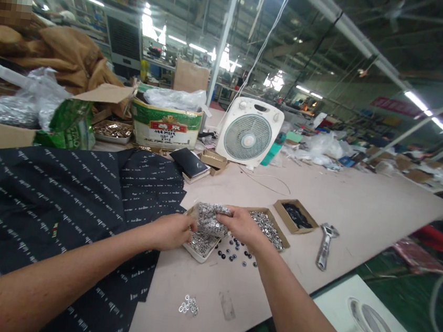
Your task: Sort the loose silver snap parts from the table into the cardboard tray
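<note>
A clear plastic bag of small metal fasteners [210, 218] is tilted over a white tray [201, 258] of similar silvery pieces. My right hand [242, 225] grips the bag's right end, thumb on top. At the tray's left side is my left hand [173, 231], fingers curled together; whether they pinch the bag's edge or the tray is hidden. Behind my right hand stands a cardboard box of metal fasteners [268, 228]. Several dark and silvery snap pieces [232, 251] lie loose beside the tray, and a small group of silvery rings [189, 305] lies nearer me.
Dark printed fabric [64, 191] covers the table's left side. A small box of black pieces [296, 216] and an adjustable wrench [325, 246] lie to the right. Farther back are a white fan [251, 132], a black notebook [190, 162] and a green-and-white carton [165, 126].
</note>
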{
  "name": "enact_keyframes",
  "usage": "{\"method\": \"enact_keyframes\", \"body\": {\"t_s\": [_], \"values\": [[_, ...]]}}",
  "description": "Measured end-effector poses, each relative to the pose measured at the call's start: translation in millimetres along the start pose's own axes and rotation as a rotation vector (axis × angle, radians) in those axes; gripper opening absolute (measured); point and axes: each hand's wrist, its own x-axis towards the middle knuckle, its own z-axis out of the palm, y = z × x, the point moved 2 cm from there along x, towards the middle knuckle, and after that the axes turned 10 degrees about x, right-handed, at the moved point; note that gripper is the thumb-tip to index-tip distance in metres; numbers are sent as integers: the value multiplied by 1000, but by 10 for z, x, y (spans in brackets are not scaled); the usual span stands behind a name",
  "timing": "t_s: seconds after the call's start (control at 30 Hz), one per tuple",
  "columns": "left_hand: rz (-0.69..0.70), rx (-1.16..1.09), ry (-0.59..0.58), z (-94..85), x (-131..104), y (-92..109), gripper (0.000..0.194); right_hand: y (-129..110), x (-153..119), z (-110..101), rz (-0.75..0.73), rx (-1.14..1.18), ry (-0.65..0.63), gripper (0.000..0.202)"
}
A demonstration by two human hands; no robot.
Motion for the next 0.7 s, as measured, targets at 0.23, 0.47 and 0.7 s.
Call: {"method": "enact_keyframes", "body": {"t_s": [0.23, 0.47, 0.7], "values": [[-89, -185, 348, 8, 82, -167, 68, -71, -82, 58, 13, -52, -20, 14], [80, -359, 341, 203, 235, -90, 43, -108, -68, 87, 8, -82, 9, 19], [-65, -264, 462, 227, 156, -77, 21, -68, -88, 158, -22, -47, 113, 43]]}}
